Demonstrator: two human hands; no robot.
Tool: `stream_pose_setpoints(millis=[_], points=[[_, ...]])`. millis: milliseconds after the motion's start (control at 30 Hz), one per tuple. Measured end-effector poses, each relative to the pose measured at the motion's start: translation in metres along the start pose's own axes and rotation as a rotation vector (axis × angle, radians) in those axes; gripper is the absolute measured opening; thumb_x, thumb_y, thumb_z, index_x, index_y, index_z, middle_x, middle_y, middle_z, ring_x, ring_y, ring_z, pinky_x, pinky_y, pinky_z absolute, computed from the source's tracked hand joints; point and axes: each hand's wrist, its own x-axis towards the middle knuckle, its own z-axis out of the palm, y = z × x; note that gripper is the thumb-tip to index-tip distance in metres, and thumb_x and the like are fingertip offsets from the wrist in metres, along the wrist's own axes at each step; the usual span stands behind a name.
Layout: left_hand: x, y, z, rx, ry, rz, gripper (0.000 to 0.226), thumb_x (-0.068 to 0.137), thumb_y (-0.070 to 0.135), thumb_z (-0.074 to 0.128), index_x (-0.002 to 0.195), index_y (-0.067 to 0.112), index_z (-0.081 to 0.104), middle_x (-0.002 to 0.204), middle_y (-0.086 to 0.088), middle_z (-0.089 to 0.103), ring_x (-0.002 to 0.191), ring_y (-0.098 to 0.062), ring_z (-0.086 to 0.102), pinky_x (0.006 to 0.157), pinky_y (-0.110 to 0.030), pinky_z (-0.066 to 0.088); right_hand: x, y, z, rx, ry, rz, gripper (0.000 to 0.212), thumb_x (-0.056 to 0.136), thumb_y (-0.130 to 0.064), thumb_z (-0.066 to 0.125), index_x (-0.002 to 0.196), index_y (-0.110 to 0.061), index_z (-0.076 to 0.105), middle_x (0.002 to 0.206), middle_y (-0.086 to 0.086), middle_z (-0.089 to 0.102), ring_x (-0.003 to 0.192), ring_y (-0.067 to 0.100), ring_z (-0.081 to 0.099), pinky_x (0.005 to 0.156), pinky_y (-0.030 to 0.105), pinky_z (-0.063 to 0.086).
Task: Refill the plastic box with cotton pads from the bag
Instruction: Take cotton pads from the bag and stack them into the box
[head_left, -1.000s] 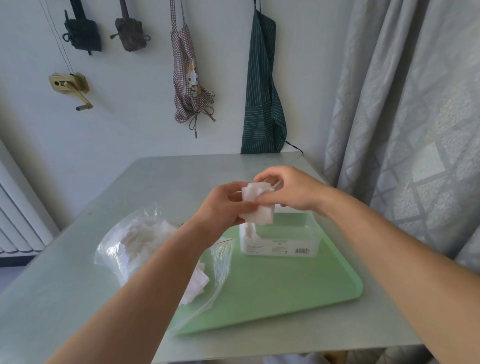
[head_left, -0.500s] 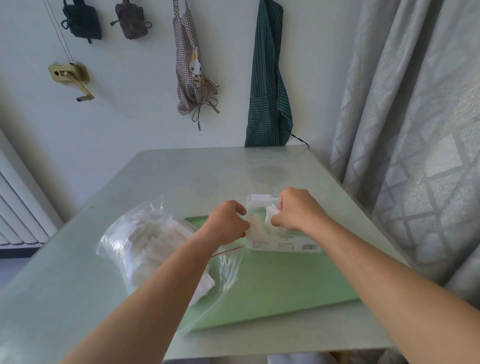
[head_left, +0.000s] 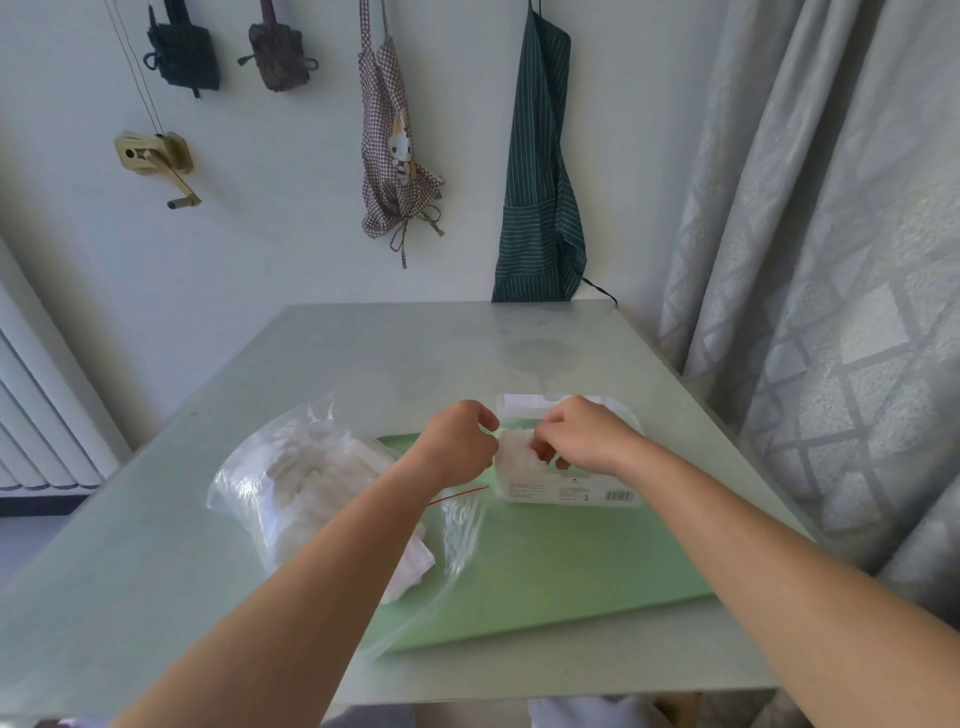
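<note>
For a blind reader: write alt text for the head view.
The left hand and right hand pinch white cotton pads at a clear plastic box on a pale green tray; a clear plastic bag of more lies to its left.

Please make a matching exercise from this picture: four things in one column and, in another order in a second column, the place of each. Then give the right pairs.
Things:
1. plastic box
2. bag
3. cotton pads
4. striped apron

Places:
A. hanging on the wall
B. standing on the green tray
C. mostly on the table, its mouth lying over the tray
D. pinched at the left end of the box

Pairs: 1-B, 2-C, 3-D, 4-A
</note>
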Motion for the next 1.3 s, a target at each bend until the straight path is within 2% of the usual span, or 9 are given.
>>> stream_pose_setpoints(millis=[167,267,433,567,667,800,967,1167,1300], points=[[-0.013,0.012,-0.016,0.038,0.09,0.096,0.025,0.09,0.015,0.056,0.113,0.02,0.063,0.098,0.001,0.068,0.081,-0.016,0.06,0.059,-0.019,0.042,-0.002,0.004,-0.004,-0.104,0.066,-0.017,0.026,0.078,-0.029,0.052,0.071,-0.01,0.068,0.072,0.004,0.072,0.063,0.026,0.061,0.064,0.04,0.053],[-0.027,0.014,-0.03,0.034,0.15,0.16,0.022,0.09,0.017,0.06,0.111,0.021,0.066,0.1,0.003,0.069,0.09,-0.015,0.062,0.072,-0.019,0.044,-0.01,0.002,-0.009,-0.176,0.145,-0.016,0.02,0.079,-0.029,0.051,0.063,-0.018,0.055,0.061,0.003,0.051,0.056,0.023,0.044,0.057,0.031,0.034],[-0.073,0.004,-0.058,0.073,0.217,0.266,0.012,0.08,0.027,0.074,0.089,0.03,0.066,0.083,0.014,0.067,0.072,-0.004,0.06,0.068,-0.017,0.044,-0.033,-0.015,-0.012,-0.096,0.282,-0.165,0.023,0.085,-0.029,0.053,0.072,-0.014,0.065,0.07,-0.002,0.068,0.067,0.021,0.061,0.062,0.032,0.048],[-0.118,-0.023,-0.074,0.322,0.205,0.239,0.034,0.067,0.043,0.082,0.085,0.03,0.056,0.083,0.009,0.056,0.07,-0.009,0.05,0.064,-0.025,0.042,-0.071,-0.041,0.011,0.085,-0.045,-0.294,0.018,0.088,-0.023,0.059,0.077,-0.014,0.069,0.074,-0.001,0.075,0.06,0.01,0.064,0.058,0.025,0.049],[-0.139,-0.046,-0.079,0.444,0.131,0.166,0.038,0.066,0.043,0.08,0.091,0.031,0.054,0.085,0.012,0.055,0.077,-0.006,0.051,0.067,-0.026,0.044,-0.086,-0.051,0.037,-0.048,-0.288,-0.322,0.019,0.09,-0.024,0.057,0.085,-0.013,0.073,0.084,-0.002,0.077,0.076,0.013,0.071,0.069,0.026,0.054],[-0.145,-0.061,-0.082,0.355,0.219,0.095,0.013,0.08,0.019,0.067,0.08,0.03,0.059,0.083,0.012,0.066,0.079,-0.014,0.065,0.073,-0.029,0.054,-0.09,-0.064,0.08,-0.126,-0.211,-0.354,0.03,0.09,-0.016,0.055,0.116,-0.017,0.07,0.12,-0.001,0.068,0.11,0.018,0.063,0.093,0.029,0.05],[-0.143,-0.067,-0.084,0.08,0.324,0.071,0.01,0.085,0.01,0.063,0.082,0.019,0.062,0.084,0.0,0.068,0.058,-0.02,0.069,0.057,-0.036,0.057,-0.081,-0.074,0.118,-0.171,-0.08,-0.364,0.038,0.086,-0.013,0.059,0.124,-0.007,0.058,0.127,0.011,0.057,0.118,0.028,0.053,0.092,0.031,0.044],[-0.138,-0.074,-0.083,0.002,0.314,0.075,0.009,0.086,0.012,0.065,0.082,0.02,0.064,0.084,0.001,0.068,0.062,-0.02,0.069,0.051,-0.031,0.053,-0.07,-0.078,0.129,-0.275,-0.158,-0.294,0.058,0.087,-0.021,0.061,0.14,-0.01,0.041,0.138,0.011,0.05,0.13,0.035,0.041,0.098,0.035,0.039],[-0.132,-0.079,-0.081,-0.015,0.313,0.074,0.012,0.084,0.015,0.066,0.079,0.025,0.064,0.082,0.005,0.069,0.071,-0.018,0.069,0.058,-0.027,0.049,-0.069,-0.081,0.125,-0.313,-0.146,-0.275,0.061,0.08,-0.03,0.071,0.133,-0.011,0.047,0.134,0.012,0.048,0.129,0.032,0.04,0.098,0.034,0.038]])
